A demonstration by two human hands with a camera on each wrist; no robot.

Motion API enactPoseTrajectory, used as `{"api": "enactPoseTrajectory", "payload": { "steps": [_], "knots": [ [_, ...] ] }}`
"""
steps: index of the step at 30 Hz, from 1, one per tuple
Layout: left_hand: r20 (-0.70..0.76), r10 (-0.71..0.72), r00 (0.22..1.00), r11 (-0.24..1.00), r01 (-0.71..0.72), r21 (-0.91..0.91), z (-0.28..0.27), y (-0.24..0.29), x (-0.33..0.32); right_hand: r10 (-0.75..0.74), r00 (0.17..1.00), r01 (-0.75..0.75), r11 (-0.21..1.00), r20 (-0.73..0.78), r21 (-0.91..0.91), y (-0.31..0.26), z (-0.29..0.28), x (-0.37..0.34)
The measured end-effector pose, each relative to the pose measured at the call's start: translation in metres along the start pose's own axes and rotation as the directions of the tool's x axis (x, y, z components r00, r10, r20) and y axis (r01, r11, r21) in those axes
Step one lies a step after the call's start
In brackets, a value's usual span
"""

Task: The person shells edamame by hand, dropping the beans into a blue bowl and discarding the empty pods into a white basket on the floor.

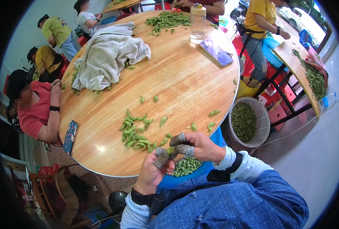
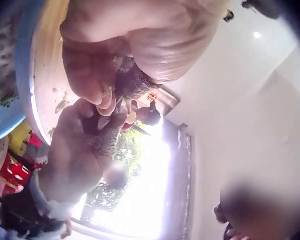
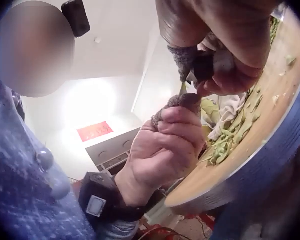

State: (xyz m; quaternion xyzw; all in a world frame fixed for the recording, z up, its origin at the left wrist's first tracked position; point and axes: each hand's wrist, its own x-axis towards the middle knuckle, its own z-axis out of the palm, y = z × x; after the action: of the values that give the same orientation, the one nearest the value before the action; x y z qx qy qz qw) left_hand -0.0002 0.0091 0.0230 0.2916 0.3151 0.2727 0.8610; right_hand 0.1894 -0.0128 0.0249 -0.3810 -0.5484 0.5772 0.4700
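Close together at the table's near edge, my two hands hold a green soybean pod (image 1: 170,150) between them. My left hand (image 1: 151,173) pinches it from one side, my right hand (image 1: 204,146) from the other. Grey cloth wraps cover several fingertips of both hands. In the right wrist view a green end of the pod (image 3: 183,88) shows between the wrapped fingertips; the rest is hidden. Below the hands a blue basin (image 1: 216,138) holds shelled green beans (image 1: 187,166). A pile of unopened pods (image 1: 133,131) lies on the table just beyond my left hand.
The round wooden table (image 1: 184,89) bears a grey towel (image 1: 107,57), a bottle (image 1: 198,24), a purple phone (image 1: 217,52), a dark patterned phone (image 1: 70,137) and more pods (image 1: 167,21). A white basket (image 1: 263,131) of pods stands at right. A person (image 1: 36,103) sits at left.
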Motion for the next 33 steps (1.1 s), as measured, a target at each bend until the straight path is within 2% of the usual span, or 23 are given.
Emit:
{"api": "enactPoseTrajectory", "payload": {
  "steps": [3,5,11,17,20,29,33],
  "knots": [
    [-0.094,0.153,0.984,0.972,-0.133,0.194,0.005,-0.004,0.0,0.084,0.996,-0.082,0.993,-0.026,0.081,0.001,0.002,-0.004],
    [-0.102,0.293,0.951,0.896,-0.236,0.375,0.007,-0.01,0.0,0.115,0.993,-0.111,0.985,-0.02,0.132,-0.001,0.004,-0.005],
    [-0.124,0.438,0.89,0.78,-0.308,0.545,0.015,-0.014,-0.002,0.191,0.981,-0.177,0.949,-0.028,0.261,-0.003,0.01,-0.009],
    [-0.143,0.424,0.894,0.8,-0.296,0.522,0.019,-0.016,-0.003,0.175,0.984,-0.164,0.945,-0.015,0.284,0.001,0.01,-0.01],
    [-0.105,0.411,0.906,0.814,-0.313,0.489,0.014,-0.017,-0.002,0.213,0.977,-0.205,0.923,0.01,0.325,-0.002,0.009,-0.011],
    [-0.117,0.345,0.931,0.811,-0.233,0.536,0.021,-0.012,-0.004,0.221,0.975,-0.216,0.94,0.012,0.263,0.005,0.007,-0.013],
    [-0.055,0.311,0.949,0.772,-0.218,0.597,0.016,-0.009,-0.006,0.226,0.973,-0.227,0.939,0.033,0.257,0.004,0.008,-0.012]
  ]
}}
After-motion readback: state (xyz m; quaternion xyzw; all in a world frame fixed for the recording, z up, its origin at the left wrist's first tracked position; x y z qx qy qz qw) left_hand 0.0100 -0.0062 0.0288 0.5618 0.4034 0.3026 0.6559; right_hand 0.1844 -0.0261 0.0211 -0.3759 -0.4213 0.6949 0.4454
